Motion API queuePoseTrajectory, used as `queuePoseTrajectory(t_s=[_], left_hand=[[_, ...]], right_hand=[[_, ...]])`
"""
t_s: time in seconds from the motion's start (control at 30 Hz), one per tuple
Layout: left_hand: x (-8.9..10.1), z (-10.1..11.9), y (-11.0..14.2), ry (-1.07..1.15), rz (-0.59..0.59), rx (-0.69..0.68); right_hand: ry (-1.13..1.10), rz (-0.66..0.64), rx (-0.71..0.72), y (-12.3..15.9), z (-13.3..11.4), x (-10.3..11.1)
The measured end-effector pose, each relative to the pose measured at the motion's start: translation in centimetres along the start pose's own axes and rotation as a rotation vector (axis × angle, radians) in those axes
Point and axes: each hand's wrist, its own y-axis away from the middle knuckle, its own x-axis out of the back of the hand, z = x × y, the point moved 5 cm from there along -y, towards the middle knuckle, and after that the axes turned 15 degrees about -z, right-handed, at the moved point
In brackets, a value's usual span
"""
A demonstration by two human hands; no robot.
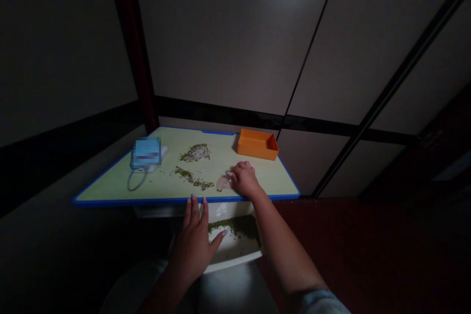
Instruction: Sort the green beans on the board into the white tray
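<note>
My right hand (243, 178) is on the pale green tabletop (169, 189), with its fingers curled in; whatever they hold is hidden. Beside its fingertips lies a small pinkish patch of grains (222, 183). My left hand (195, 238) is open, its fingertips at the table's blue front edge and its thumb stretched over an open white drawer (235, 261). Inside the drawer lie many small green beans (241, 225). On the tabletop, a band of green beans (191, 177) lies left of my right hand, and a mixed pile of pale and green grains (196, 152) lies farther back.
An orange open-topped box (257, 144) stands at the table's back right. At the left sits a blurred blue-screened device (146, 152) with a loop of cord (134, 182). Grey panels (239, 34) rise behind the table. The floor (305, 235) at the right is dark red.
</note>
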Motion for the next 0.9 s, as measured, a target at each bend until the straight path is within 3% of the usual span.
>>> queuePoseTrajectory(t_s=[0.9], left_hand=[[0.1,0.1,0.0,-0.042,-0.014,-0.012]], right_hand=[[-0.109,-0.035,0.065,0.9,2.0,-0.2]])
